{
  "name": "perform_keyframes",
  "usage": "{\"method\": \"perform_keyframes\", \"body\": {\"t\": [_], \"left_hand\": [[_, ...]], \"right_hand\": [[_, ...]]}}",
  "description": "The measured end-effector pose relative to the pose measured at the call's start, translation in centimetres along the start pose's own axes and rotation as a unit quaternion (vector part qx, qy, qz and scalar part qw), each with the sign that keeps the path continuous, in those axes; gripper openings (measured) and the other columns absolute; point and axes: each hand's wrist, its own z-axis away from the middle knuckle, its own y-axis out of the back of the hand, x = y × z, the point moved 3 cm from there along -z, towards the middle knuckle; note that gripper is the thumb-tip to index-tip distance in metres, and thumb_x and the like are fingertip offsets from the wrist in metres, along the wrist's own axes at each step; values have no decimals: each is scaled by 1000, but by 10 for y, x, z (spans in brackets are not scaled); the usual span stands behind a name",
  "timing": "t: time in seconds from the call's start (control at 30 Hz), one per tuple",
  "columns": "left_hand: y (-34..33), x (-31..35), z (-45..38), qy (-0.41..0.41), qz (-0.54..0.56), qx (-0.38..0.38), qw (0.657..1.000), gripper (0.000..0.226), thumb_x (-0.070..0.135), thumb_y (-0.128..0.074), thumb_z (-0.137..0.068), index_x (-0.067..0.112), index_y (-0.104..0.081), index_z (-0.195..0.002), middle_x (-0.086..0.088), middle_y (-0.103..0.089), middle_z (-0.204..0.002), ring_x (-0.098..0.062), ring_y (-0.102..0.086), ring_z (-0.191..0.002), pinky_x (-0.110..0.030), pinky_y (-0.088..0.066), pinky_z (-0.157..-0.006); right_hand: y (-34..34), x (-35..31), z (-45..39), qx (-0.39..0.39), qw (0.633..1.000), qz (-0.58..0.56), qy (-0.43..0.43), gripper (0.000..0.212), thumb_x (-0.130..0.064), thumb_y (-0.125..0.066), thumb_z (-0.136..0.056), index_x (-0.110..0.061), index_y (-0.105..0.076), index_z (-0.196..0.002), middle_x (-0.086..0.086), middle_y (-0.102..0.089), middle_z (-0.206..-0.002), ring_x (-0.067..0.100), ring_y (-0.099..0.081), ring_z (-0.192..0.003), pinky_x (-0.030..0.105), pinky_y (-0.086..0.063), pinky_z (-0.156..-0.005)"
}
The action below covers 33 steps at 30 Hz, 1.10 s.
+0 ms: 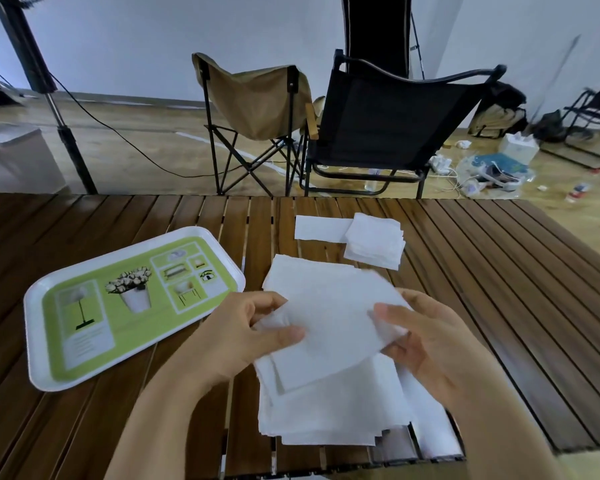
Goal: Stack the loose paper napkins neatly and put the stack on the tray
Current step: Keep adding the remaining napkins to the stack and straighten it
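We find both hands at lower centre of the frame, closed on one sheet. The left hand (253, 327) pinches the napkin sheet (329, 317) at its left edge, thumb on top; the right hand (426, 341) holds the right edge the same way, so each grip is a light pinch on that single sheet and nothing else. The sheet sits just above the main pile (333, 403), which lies on the slatted worktop (499, 271) at lower centre and is visibly uneven, its edges fanned and skewed. A smaller pile (374, 242) and a flat single napkin (317, 228) lie apart at upper centre. The tray (35, 358) stands at left of the frame, bearing no napkins.

Risks, in our judgement:
- The paper looks thin and limp; it may drag or crease as it is laid down, worsening the skew
- The main pile overhangs the near edge of the worktop at lower right, so sheets may slide off
- Lifting an unsquared pile to the tray may shed loose sheets
- The two far groups may be left behind
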Motion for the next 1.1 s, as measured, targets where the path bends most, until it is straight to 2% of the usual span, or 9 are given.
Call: {"method": "perform_keyframes", "body": {"t": [0.1, 0.23, 0.37, 0.5, 0.6, 0.7, 0.77, 0.9, 1.1], "left_hand": [[-4, -5, 2, 33, -48, -43, 997, 24, 28, -77, -75, 23, -70, -97, 7, -75, -94, -11, -72, -87, -33, -57, -82], [-11, -18, -5, 78, -107, 3, 991, 26, 32, -78, -74, 28, -67, -98, 9, -73, -94, -8, -69, -88, -34, -56, -85], [-14, -33, -11, 121, -153, 6, 981, 22, 34, -72, -81, 33, -61, -100, 7, -66, -104, -14, -65, -96, -37, -57, -84], [-12, -40, -12, 149, -136, -23, 979, 16, 20, -61, -91, 27, -57, -106, 5, -71, -98, -10, -69, -89, -30, -60, -76], [-9, -39, -8, 171, -85, -26, 981, 20, 10, -52, -95, 25, -53, -109, 1, -74, -94, -9, -71, -87, -25, -60, -71], [-6, -40, -4, 198, -53, -7, 979, 16, 11, -54, -95, 21, -49, -106, -5, -75, -91, -16, -72, -87, -33, -60, -79], [-5, -42, -3, 214, -51, 15, 975, 13, 16, -59, -92, 17, -51, -102, -7, -74, -91, -19, -72, -87, -36, -60, -79], [-8, -43, -1, 244, -70, 37, 966, 12, 22, -67, -87, 14, -66, -95, -6, -71, -98, -16, -71, -86, -29, -60, -77], [-14, -45, -3, 251, -87, 47, 963, 22, 27, -69, -85, 12, -72, -100, -2, -70, -100, -13, -69, -86, -22, -59, -69]], "right_hand": [[10, 3, 5, -21, 988, 142, -53, 36, -3, -72, -76, -4, -64, -111, 10, -73, -104, 30, -70, -93, 39, -59, -74], [20, 8, 6, -13, 956, 274, -104, 24, -6, -76, -76, -8, -70, -99, 5, -76, -92, 26, -70, -90, 44, -56, -86], [25, 19, 3, -1, 940, 306, -154, 18, -15, -73, -81, -11, -69, -99, 8, -74, -97, 27, -68, -94, 43, -56, -87], [30, 28, -4, 35, 914, 364, -177, 25, -28, -64, -89, -9, -60, -105, 15, -64, -107, 31, -62, -100, 41, -56, -84], [33, 29, -6, 61, 905, 389, -160, 14, -24, -64, -89, -13, -56, -95, 15, -62, -104, 33, -63, -96, 44, -58, -81], [35, 27, -6, 91, 895, 414, -137, 12, -16, -62, -90, -17, -50, -91, 12, -59, -100, 32, -64, -91, 45, -59, -78], [36, 26, -6, 97, 897, 411, -133, 11, -14, -62, -90, -14, -51, -91, 12, -60, -100, 31, -63, -90, 44, -59, -77], [37, 26, -6, 95, 898, 411, -126, 11, -11, -65, -87, -11, -54, -91, 13, -63, -97, 31, -64, -88, 46, -59, -76], [37, 23, -4, 110, 895, 419, -108, 16, -8, -67, -84, -8, -55, -74, 24, -67, -95, 40, -67, -85, 54, -58, -73]]}}
